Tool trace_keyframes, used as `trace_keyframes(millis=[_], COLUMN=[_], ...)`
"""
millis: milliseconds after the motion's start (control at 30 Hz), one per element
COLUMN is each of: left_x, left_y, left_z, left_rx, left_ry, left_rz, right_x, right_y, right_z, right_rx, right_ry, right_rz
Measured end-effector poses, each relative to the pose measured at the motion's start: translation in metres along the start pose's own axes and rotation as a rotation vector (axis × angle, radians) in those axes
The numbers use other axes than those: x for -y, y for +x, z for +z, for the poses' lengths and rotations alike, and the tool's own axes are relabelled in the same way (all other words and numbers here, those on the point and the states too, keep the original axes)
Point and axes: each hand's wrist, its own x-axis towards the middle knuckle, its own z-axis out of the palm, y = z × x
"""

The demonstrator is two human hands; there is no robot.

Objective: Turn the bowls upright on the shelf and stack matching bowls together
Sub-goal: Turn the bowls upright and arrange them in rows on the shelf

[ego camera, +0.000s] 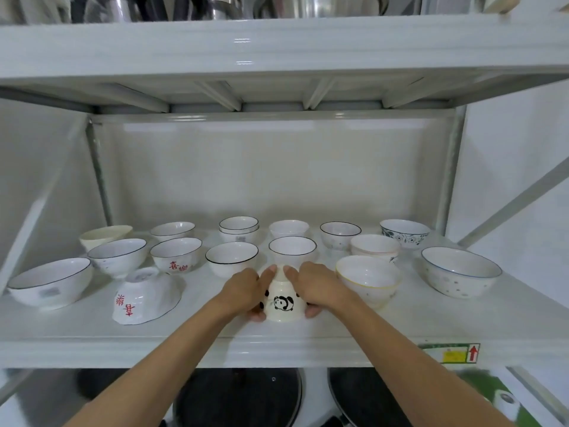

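A cream bowl with black panda drawings [283,303] stands upside down near the front edge of the white shelf [215,337]. My left hand [243,291] grips its left side and my right hand [317,288] grips its right side, fingers reaching up to its foot. To the left, a white bowl with red characters [144,297] also lies upside down, tilted. Behind them several bowls stand upright, among them a matching red-character bowl [176,252], a black-rimmed bowl [231,258] and a plain white bowl [292,249]. A two-bowl stack [239,228] stands at the back.
A large blue-rimmed bowl [460,271] and a floral bowl [404,233] stand at the right, and a wide bowl [50,283] at the far left. A yellow-rimmed bowl stack [368,280] sits close to my right hand. Pots fill the shelf above; dark pan lids lie below.
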Motion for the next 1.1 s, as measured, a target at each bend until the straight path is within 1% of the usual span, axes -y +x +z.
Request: trace_keyframes(millis=[33, 100, 200, 300, 367, 433, 467, 500, 533, 600, 700, 767, 833, 967, 1000, 1100], left_x=[0.000, 0.001, 0.004, 0.005, 0.003, 0.003, 0.004, 0.006, 0.008, 0.014, 0.023, 0.026, 0.026, 0.036, 0.039, 0.042], left_y=[-0.001, -0.002, -0.002, -0.005, -0.008, -0.010, -0.012, -0.012, -0.013, -0.014, -0.014, -0.014, -0.014, -0.008, -0.006, -0.004], left_z=[0.000, -0.002, -0.009, -0.021, -0.030, -0.035, -0.036, -0.037, -0.037, -0.036, -0.035, -0.035, -0.035, -0.037, -0.038, -0.038], left_rx=[-0.012, -0.053, -0.192, -0.278, -0.336, -0.380, -0.390, -0.395, -0.392, -0.362, -0.280, -0.209, -0.126, -0.068, -0.054, 0.002], left_ry=[-0.020, -0.044, -0.075, -0.263, -0.364, -0.407, -0.398, -0.373, -0.348, -0.332, -0.308, -0.312, -0.364, -0.465, -0.454, -0.320], left_rz=[0.006, 0.033, 0.095, 0.162, 0.213, 0.299, 0.347, 0.388, 0.421, 0.479, 0.540, 0.521, 0.471, 0.276, 0.244, 0.220], right_x=[0.000, 0.003, 0.011, 0.019, 0.021, 0.020, 0.018, 0.014, 0.011, 0.005, 0.001, 0.002, 0.003, 0.003, 0.003, 0.003], right_y=[0.002, 0.006, 0.005, 0.008, 0.013, 0.019, 0.022, 0.023, 0.022, 0.019, 0.023, 0.026, 0.026, 0.027, 0.028, 0.033], right_z=[0.001, 0.004, 0.004, -0.001, -0.006, -0.013, -0.018, -0.023, -0.028, -0.036, -0.036, -0.032, -0.026, -0.012, -0.009, 0.000], right_rx=[-0.018, -0.061, -0.206, -0.366, -0.406, -0.372, -0.305, -0.200, -0.088, 0.063, 0.141, 0.142, 0.139, 0.115, 0.109, 0.068], right_ry=[0.028, 0.023, 0.039, 0.182, 0.366, 0.664, 0.848, 1.013, 1.096, 1.077, 1.014, 1.004, 0.987, 0.908, 0.877, 0.790], right_rz=[0.016, -0.011, -0.067, -0.139, -0.185, -0.136, -0.074, -0.002, 0.052, 0.110, 0.141, 0.158, 0.154, 0.146, 0.142, 0.124])
